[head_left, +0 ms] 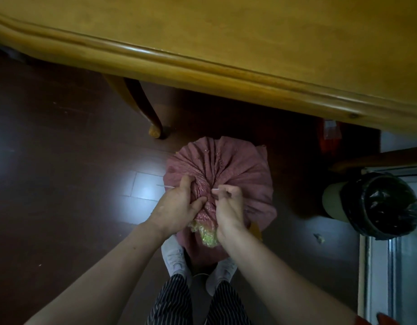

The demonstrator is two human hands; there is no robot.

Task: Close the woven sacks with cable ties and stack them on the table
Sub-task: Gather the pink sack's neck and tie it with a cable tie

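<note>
While we are standing on the dark floor (50,137) beside the table (226,73), the pink sack (240,165) is sitting upright on the boards just ahead of our white shoes (174,256), below the table's edge. Our left hand (179,204) is gripping the gathered neck of the sack, fingers curled into the pleats. Our right hand (228,202) is holding the other side of the neck and pinching a thin white cable tie (215,189). One end of the tie is poking out past the left hand. Yellow-green plastic (204,233) is bulging from the sack's mouth beneath our wrists.

Floor: reddish-brown boards, glossy, throwing back a pale patch of light left of the sack, with a few crumbs lying on them.

Table: yellow varnished wood with a moulded rim, one curved leg (144,106) standing just behind the sack.

A bin (376,207) with a black liner is standing to the right, near a pale door frame (367,266). Something red (329,137) is lying in shadow under the table, and we cannot tell what it is.
</note>
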